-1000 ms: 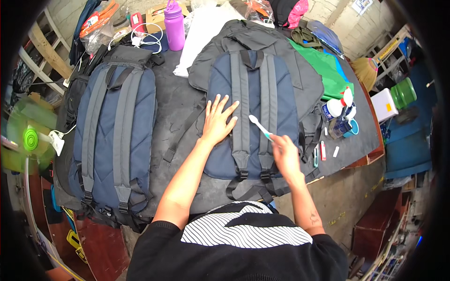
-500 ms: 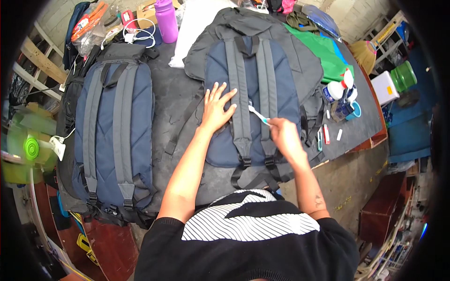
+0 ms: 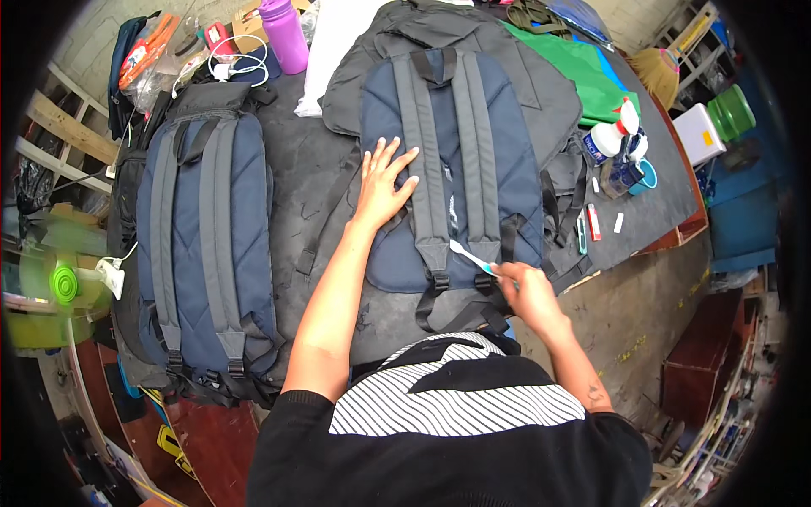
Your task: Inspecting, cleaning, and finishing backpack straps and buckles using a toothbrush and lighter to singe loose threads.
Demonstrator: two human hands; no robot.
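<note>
A navy backpack [image 3: 517, 182] with grey shoulder straps lies straps up on the dark table before me. My left hand [image 3: 384, 188] rests flat on its left side, fingers spread beside the left strap. A white and teal toothbrush [image 3: 470, 256] is gripped in my right hand [image 3: 532, 296] at the backpack's lower end. Its head points up and left, between the lower ends of the two straps. White, foamy-looking streaks [image 3: 453, 211] run down the panel between the straps. A larger dark grey bag [image 3: 549, 110] lies under and behind the backpack.
Another navy backpack [image 3: 189, 245] lies at the left. Right of me stand a spray bottle [image 3: 605, 144] and a light blue cup [image 3: 647, 175], with a red and white item [image 3: 594, 221] nearer. At the back are a purple bottle [image 3: 285, 38] and green cloth [image 3: 574, 80]. A fan [image 3: 64, 284] is far left.
My right hand has moved the toothbrush down the backpack toward me, from mid-panel to the straps' lower ends. A longer white streak now shows. My left hand stays on the backpack.
</note>
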